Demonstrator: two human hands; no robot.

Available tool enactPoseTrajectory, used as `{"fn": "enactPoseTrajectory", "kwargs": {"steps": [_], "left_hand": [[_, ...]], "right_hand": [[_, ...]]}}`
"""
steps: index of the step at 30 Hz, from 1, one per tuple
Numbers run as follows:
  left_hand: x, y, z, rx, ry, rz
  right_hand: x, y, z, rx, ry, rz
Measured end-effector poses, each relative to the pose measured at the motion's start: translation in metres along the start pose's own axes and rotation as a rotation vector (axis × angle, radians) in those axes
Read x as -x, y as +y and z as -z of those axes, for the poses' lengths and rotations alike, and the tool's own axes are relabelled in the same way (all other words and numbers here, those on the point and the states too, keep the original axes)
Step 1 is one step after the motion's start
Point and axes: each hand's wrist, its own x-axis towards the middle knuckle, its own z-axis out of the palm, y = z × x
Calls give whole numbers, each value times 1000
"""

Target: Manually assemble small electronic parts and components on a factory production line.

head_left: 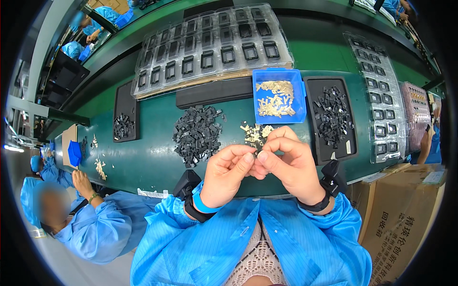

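My left hand point(225, 172) and my right hand point(295, 164) meet over the near side of the green bench, thumbs and forefingers pinched together. Between the fingertips is a small dark piece point(256, 154), mostly covered, so its exact shape is hard to make out. Just beyond my fingers lies a small heap of cream-coloured bits point(255, 132) mixed with some dark ones. A large pile of small black plastic parts point(196, 133) is left of my hands. Behind them a blue bin point(299, 107) holds many cream-coloured strips.
To the right, a black tray point(352, 114) carries more black parts; another black tray point(125, 97) sits at the left. Clear blister trays point(205, 62) of black frames stand at the back, with more blister trays point(379, 100) at right. A co-worker's hand point(83, 184) rests by the left edge.
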Motion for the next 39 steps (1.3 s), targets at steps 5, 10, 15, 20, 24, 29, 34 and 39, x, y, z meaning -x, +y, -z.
{"fn": "enactPoseTrajectory", "kwargs": {"steps": [5,10,15,20,24,29,34,39], "left_hand": [[3,-2,-6,-35,83,-53],[3,-1,-6,-50,131,-34],[1,0,-3,76,123,-1],[-2,6,-3,-179,88,-34],[2,9,-2,-352,74,-89],[2,15,-9,-596,107,-210],[0,13,-7,-967,56,-445],[-3,14,-8,-1139,49,-591]], "right_hand": [[1,16,-4,225,111,176],[-1,14,-7,298,122,215],[-2,8,-1,169,53,113],[-7,5,12,72,4,-68],[-6,0,16,-13,-74,-218],[-7,3,17,20,-44,-218],[-5,9,15,148,-25,-153],[-6,6,17,7,-20,-257]]}}
